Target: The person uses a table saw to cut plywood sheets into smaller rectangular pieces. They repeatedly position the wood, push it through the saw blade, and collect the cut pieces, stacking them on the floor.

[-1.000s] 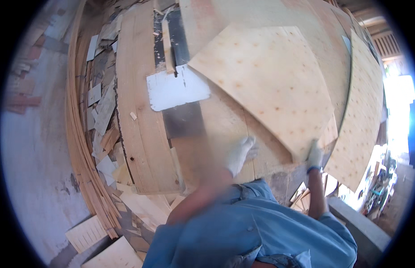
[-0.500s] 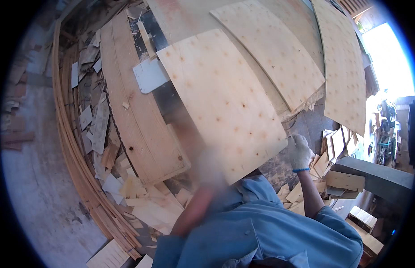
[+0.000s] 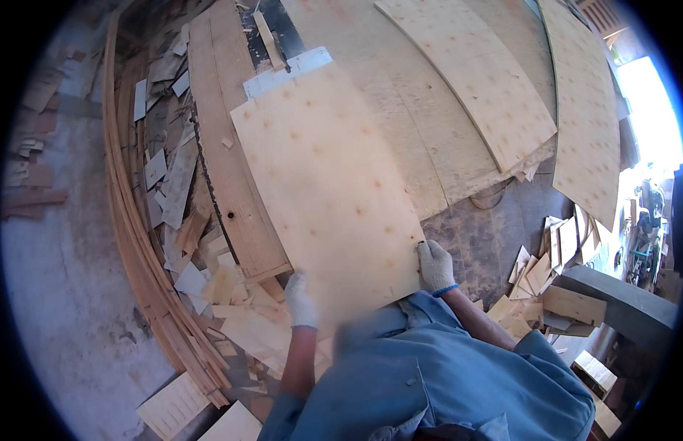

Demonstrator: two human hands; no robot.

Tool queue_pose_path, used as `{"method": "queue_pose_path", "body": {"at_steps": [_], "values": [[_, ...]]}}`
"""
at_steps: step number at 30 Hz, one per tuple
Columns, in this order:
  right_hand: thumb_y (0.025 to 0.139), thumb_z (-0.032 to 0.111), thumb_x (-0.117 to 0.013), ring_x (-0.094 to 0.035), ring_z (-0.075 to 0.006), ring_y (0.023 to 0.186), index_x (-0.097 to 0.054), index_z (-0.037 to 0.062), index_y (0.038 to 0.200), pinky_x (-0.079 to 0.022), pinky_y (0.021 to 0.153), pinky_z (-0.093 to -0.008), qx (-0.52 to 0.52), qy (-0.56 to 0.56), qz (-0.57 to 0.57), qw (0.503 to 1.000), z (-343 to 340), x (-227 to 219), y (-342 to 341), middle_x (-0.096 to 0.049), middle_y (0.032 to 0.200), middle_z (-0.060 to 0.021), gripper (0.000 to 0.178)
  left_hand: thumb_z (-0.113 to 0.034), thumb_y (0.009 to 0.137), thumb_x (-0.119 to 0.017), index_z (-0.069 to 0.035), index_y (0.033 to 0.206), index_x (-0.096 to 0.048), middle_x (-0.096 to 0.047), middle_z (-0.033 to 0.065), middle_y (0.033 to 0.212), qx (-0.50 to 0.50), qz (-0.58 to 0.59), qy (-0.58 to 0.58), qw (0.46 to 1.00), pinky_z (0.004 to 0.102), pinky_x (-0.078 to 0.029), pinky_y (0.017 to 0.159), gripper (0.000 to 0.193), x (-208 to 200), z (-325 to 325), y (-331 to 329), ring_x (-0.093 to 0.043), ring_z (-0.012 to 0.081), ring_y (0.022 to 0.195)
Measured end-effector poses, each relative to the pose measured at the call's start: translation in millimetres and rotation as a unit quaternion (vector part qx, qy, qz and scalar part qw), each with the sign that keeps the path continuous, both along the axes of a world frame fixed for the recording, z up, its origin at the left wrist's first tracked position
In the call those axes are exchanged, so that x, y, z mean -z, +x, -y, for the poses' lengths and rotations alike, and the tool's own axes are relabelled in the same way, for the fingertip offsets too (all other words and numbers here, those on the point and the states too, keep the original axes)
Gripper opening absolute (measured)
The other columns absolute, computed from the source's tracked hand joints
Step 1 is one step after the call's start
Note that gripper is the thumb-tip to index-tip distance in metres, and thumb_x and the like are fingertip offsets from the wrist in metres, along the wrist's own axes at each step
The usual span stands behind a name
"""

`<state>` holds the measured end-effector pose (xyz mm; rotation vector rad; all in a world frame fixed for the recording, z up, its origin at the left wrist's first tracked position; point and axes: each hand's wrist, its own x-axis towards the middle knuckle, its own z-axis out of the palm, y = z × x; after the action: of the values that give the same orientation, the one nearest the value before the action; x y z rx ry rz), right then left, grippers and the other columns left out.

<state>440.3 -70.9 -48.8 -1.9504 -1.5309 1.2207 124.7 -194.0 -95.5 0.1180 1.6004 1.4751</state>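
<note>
A pale plywood sheet (image 3: 341, 184) with small brown knots lies in front of me, its near end close to my body. My right hand (image 3: 435, 266), in a white knit glove with a blue cuff, is closed on the sheet's near right edge. At the near left edge my left hand (image 3: 301, 298), gloved alike and slightly blurred, grips the same sheet. Beyond its far end the white plate (image 3: 288, 72) is partly covered by it. Under the sheet's left side runs a long brown board (image 3: 227, 169).
Another plywood sheet (image 3: 481, 81) lies on the large panel (image 3: 400, 110) to the right, with a further curved-looking sheet (image 3: 584, 110) beyond. Wood offcuts (image 3: 554, 250) pile up at the right, more at the left beside long thin strips (image 3: 128, 220). A grey beam (image 3: 617, 294) juts in at right.
The plywood sheet has shifted left over the brown board and white plate. My left hand has come to its left edge, and my right hand has moved left with the right edge.
</note>
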Motion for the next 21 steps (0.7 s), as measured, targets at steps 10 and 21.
{"method": "queue_pose_path", "body": {"at_steps": [10,21], "values": [[0.096,0.032,-0.049,-0.061,-0.0443,0.085,-0.06,0.002,0.088,-0.047,0.072,-0.0484,0.015,-0.044,0.01,0.999,-24,-14,-10,-0.062,0.084,-0.0243,0.034,-0.017,0.097,-0.053,0.007,0.116,-0.063,-0.063,0.0065,0.114,0.006,-0.03,-0.052,0.998,0.0304,-0.044,0.097,0.033,-15,-24,-6,-0.056,0.0148,0.105],[0.096,0.031,-0.053,-0.061,-0.0215,0.068,-0.065,-0.0003,0.09,-0.047,0.066,-0.038,0.046,-0.061,-0.009,0.997,-45,-31,-17,-0.06,0.072,-0.0188,0.034,-0.023,0.094,-0.058,0.006,0.113,-0.063,-0.063,0.0068,0.112,-0.008,-0.009,-0.053,0.999,0.0318,-0.047,0.093,0.035,-23,-50,-5,-0.058,0.0154,0.099]]}}
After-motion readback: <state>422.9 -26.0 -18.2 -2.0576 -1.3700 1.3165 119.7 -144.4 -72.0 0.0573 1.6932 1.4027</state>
